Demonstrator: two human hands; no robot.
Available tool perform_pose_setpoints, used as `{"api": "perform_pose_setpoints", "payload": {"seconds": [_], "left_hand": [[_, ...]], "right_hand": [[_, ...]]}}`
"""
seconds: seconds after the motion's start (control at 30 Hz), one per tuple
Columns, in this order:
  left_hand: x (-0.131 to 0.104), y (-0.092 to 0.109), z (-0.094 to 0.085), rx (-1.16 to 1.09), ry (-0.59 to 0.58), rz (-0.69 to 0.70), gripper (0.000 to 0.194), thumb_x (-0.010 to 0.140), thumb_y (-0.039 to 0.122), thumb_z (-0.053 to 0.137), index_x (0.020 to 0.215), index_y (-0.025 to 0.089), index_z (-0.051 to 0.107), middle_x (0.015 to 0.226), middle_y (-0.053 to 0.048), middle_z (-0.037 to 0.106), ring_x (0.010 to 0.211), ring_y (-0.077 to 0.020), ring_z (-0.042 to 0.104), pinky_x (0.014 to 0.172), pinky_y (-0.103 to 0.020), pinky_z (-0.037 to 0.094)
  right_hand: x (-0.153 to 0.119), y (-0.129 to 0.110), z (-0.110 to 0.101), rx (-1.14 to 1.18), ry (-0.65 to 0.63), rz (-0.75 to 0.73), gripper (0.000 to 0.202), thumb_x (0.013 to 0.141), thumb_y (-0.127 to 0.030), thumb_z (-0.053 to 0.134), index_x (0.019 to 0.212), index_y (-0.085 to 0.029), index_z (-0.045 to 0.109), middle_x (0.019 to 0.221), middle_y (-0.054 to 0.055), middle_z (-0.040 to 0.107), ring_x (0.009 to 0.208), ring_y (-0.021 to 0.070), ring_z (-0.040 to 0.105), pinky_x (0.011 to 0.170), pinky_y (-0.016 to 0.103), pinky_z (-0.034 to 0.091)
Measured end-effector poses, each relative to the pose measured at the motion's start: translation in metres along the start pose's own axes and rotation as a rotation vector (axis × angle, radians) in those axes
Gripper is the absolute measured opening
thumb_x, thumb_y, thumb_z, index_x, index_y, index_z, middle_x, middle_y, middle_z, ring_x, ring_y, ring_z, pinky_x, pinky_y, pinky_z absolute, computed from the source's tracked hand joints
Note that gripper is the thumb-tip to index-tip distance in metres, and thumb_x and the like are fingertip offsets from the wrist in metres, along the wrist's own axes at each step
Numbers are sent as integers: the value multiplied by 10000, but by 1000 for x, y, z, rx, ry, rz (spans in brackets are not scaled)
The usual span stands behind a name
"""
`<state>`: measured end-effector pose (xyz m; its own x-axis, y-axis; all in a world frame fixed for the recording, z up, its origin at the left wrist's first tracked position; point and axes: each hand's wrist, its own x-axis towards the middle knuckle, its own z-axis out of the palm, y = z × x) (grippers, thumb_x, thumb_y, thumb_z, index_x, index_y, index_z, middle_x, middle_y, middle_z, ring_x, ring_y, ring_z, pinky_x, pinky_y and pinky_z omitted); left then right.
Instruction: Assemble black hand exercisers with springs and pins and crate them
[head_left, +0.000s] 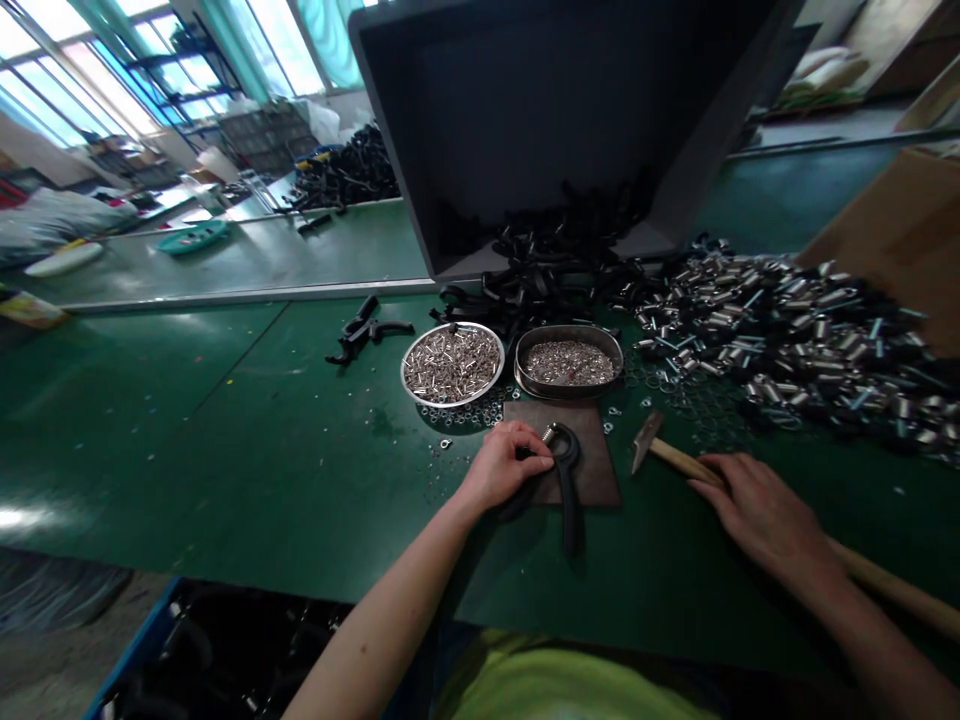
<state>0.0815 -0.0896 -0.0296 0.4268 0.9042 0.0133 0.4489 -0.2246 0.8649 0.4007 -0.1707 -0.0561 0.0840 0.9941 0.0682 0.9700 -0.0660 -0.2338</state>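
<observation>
My left hand point(504, 467) is closed on a black spring clamp point(569, 505), fingers and thumb pinching it near its coiled metal spring point(551, 434). The clamp lies over a flat brown metal plate point(602, 475), with one handle pointing toward me past the plate's near edge. My left fingers partly cover its other arm. To the right, my right hand point(769, 515) is closed around the wooden handle of a hammer point(675, 458). The hammer's metal head rests low over the table, just right of the plate.
Beyond the plate stand a round dish of small metal pins point(454, 365) and an oval tin of tiny metal parts point(568, 362). Black clamp parts point(525, 290) spill from a large dark bin point(431, 225). Springs and bolts point(795, 340) are heaped right, near a cardboard box point(892, 250).
</observation>
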Motion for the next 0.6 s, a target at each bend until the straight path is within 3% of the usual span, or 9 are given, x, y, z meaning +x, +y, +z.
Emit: {"api": "perform_pose_setpoints", "payload": {"seconds": [0.13, 0.23, 0.3, 0.37, 0.43, 0.53, 0.6], "left_hand": [[-1, 4, 3, 52, 32, -26, 32, 733, 200, 700, 752, 185, 678, 855, -18, 650, 893, -181, 559, 869, -316, 396], [-1, 9, 2, 116, 8, -20, 22, 745, 191, 676, 764, 189, 663, 850, -11, 642, 898, -181, 552, 855, -307, 403], [1, 11, 1, 108, -22, -24, 20, 744, 181, 666, 759, 187, 655, 848, -9, 634, 884, -172, 557, 836, -293, 415], [2, 10, 1, 67, -37, -42, 26, 734, 170, 668, 752, 180, 652, 841, -8, 628, 853, -160, 564, 809, -276, 428], [2, 9, 1, 28, -27, -57, 32, 726, 164, 673, 747, 177, 652, 841, -7, 623, 835, -151, 567, 791, -264, 434], [2, 7, 1, 12, -16, -80, 37, 724, 165, 671, 749, 181, 648, 840, -2, 620, 833, -148, 567, 796, -260, 436], [3, 8, 0, 17, -29, -97, 42, 725, 165, 666, 758, 182, 647, 844, 0, 617, 832, -147, 567, 800, -260, 437]], "right_hand": [[4, -25, -23, 207, -70, 76, 395, 835, -456, 418, 1008, -162, 619, 974, 118, 665, 809, 277, 641, 657, 399, 510], [6, -58, -49, 490, -104, 23, 411, 888, -446, 394, 1154, -192, 578, 811, 64, 680, 652, 204, 639, 575, 321, 518], [7, -80, -61, 608, -46, -49, 423, 918, -427, 374, 1271, -237, 510, 890, 64, 692, 658, 186, 649, 577, 304, 534], [11, -97, -62, 635, 72, -135, 428, 928, -388, 375, 1331, -275, 462, 1134, 85, 655, 834, 211, 672, 702, 335, 559], [18, -106, -54, 564, 99, -217, 429, 926, -331, 380, 1345, -284, 459, 1288, 78, 581, 1024, 246, 634, 848, 389, 536], [30, -111, -41, 412, -54, -305, 405, 913, -257, 383, 1293, -267, 525, 1266, 62, 608, 1098, 253, 605, 925, 430, 502], [34, -114, -43, 380, -92, -333, 390, 917, -247, 377, 1269, -254, 545, 1250, 57, 620, 1105, 240, 604, 939, 428, 495]]}}
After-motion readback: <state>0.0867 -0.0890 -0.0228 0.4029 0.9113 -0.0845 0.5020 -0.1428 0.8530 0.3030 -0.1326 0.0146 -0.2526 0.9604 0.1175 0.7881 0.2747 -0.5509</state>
